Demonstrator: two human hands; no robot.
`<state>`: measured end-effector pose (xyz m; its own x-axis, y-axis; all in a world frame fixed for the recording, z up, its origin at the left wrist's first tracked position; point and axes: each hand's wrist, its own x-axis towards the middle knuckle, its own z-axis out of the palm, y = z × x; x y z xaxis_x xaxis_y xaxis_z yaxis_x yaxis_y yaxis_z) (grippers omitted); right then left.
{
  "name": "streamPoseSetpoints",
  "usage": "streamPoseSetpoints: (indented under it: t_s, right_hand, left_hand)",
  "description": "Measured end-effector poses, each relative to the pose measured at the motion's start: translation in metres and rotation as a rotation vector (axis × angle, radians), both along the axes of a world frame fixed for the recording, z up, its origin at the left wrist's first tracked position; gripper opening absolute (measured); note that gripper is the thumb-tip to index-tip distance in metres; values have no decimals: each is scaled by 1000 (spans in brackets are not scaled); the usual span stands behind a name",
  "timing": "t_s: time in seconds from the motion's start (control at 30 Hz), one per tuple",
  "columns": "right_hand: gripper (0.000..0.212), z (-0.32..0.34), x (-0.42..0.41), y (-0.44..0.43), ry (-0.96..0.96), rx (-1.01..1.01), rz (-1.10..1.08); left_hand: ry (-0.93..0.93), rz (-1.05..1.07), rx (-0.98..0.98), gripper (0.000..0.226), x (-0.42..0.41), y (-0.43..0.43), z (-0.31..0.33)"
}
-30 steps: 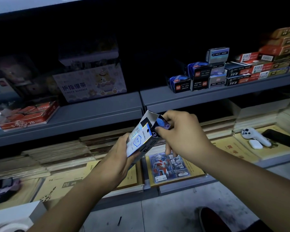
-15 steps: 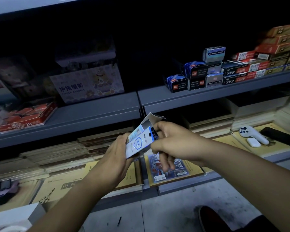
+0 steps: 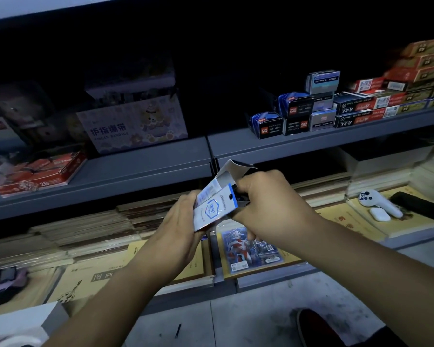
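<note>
Now, in the head view, the left hand (image 3: 178,229) grips one white box (image 3: 212,209), top flap open, in the air before the shelf (image 3: 148,166); the right hand (image 3: 263,199) has dropped from the mouth to beside the hang tab, fingers curled round one dark pack (image 3: 242,199); the contents are probably coming out; two hands, one box, one pack.

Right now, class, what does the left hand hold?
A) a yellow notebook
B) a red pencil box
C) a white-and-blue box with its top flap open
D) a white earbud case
C: the left hand grips the white-and-blue box, its top flap raised, while the right hand pinches at its open end.
</note>
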<state>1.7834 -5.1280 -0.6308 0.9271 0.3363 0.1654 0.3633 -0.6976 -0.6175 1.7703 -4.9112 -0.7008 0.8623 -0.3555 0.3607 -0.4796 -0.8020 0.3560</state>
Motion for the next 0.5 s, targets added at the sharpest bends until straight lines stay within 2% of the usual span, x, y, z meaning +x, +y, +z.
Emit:
streamPoseSetpoints:
  t_s: [0.1, 0.2, 0.5]
  right_hand:
    - [25, -1, -2, 1, 210, 143, 67]
    - [36, 1, -3, 1, 456, 336, 132]
    - [45, -5, -2, 4, 525, 360, 178]
  left_hand:
    - [-11, 1, 76, 63, 0, 3, -1]
    - [-28, 14, 111, 55, 2, 7, 0]
    - [-7, 19, 144, 59, 3, 10, -3]
